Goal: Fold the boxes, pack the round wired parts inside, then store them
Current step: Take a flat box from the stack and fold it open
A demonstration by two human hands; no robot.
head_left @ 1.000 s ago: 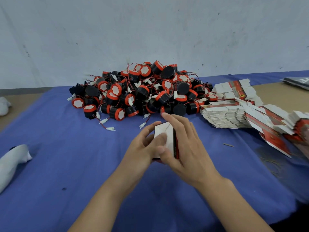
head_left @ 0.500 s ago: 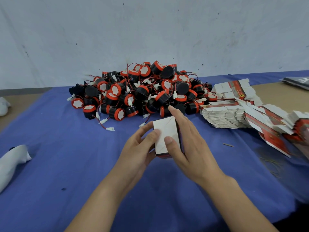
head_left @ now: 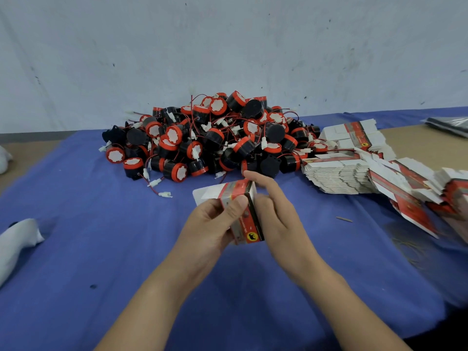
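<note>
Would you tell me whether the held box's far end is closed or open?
Open: a white flap sticks out unfolded from the box, which the left hand grips. Its contents cannot be seen.

— Where is a hand getting through?
— Along the blue cloth (head_left: 106, 249), which is spreading open at the near left and near right.
— What is blocking?
— The heap of round wired parts (head_left: 215, 140) is filling the far middle, with loose plugs (head_left: 164, 194) trailing forward. Flat box stacks (head_left: 339, 173) are crowding the right, and a white bundle (head_left: 17, 239) is lying at the left edge.
</note>
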